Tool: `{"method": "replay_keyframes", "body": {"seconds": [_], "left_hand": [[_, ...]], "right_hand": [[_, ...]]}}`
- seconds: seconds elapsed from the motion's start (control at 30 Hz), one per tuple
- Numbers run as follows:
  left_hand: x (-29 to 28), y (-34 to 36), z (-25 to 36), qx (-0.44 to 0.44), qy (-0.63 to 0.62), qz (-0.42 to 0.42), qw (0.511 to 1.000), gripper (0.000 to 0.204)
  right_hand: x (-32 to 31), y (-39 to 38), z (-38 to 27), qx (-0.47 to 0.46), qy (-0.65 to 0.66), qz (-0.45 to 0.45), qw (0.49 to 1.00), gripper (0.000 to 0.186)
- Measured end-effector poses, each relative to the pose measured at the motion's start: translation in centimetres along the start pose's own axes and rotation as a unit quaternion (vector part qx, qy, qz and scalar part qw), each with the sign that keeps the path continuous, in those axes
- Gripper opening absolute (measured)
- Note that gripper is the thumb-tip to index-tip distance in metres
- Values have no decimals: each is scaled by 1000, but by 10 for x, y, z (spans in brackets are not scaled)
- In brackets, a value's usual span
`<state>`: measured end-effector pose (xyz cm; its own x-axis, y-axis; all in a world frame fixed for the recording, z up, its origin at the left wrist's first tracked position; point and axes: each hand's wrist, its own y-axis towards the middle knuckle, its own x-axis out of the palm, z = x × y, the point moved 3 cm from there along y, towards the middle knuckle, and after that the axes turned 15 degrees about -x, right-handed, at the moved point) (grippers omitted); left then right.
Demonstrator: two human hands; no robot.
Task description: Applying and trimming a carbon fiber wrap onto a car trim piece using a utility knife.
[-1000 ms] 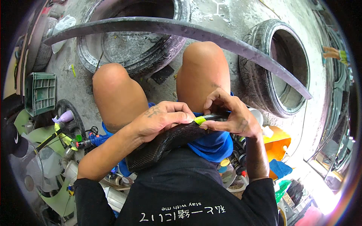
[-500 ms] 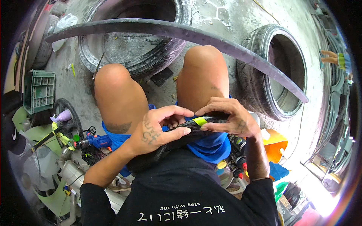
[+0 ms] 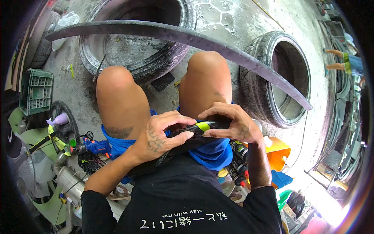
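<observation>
Across my lap lies a long, black, curved piece with a woven pattern; I cannot tell what kind of part it is. A short strip of yellow-green tape sits over its edge. My left hand grips the piece just left of the tape, its thumb on the near side and fingertips on the far side. From the other side my right hand holds it with bent fingers, thumb close to the tape. The two hands' fingertips nearly meet around the strip. Part of the piece is hidden beneath my hands.
Two worn tires lie ahead, one left and one right, with a long curved grey strip across them. A green crate and blue power tool are at left. Spray cans and an orange container sit right.
Both hands stay on the black piece, and my right fingertips have drawn slightly back from the tape. The view has shifted a little. A person at the far right shows more.
</observation>
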<state>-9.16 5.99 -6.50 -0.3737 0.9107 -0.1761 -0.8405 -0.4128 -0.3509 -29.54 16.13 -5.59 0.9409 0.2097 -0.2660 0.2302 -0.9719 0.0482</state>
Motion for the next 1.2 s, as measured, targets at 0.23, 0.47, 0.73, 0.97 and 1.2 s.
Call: {"method": "replay_keyframes", "body": {"seconds": [0.23, 0.47, 0.73, 0.97, 1.2], "left_hand": [[6, -9, 6, 91, 106, 74, 987, 40], [9, -14, 11, 128, 177, 68, 974, 39], [13, -12, 14, 138, 191, 66, 970, 37], [7, -14, 11, 112, 144, 119, 976, 35], [-11, -61, -15, -46, 72, 40, 996, 45]], "right_hand": [[1, 0, 1, 39, 28, 2, 999, 36], [4, -3, 4, 30, 36, 17, 999, 35], [2, -7, 3, 51, 51, 23, 997, 36], [-1, -1, -2, 110, 64, -27, 992, 36], [4, -8, 4, 87, 45, 30, 995, 68]]}}
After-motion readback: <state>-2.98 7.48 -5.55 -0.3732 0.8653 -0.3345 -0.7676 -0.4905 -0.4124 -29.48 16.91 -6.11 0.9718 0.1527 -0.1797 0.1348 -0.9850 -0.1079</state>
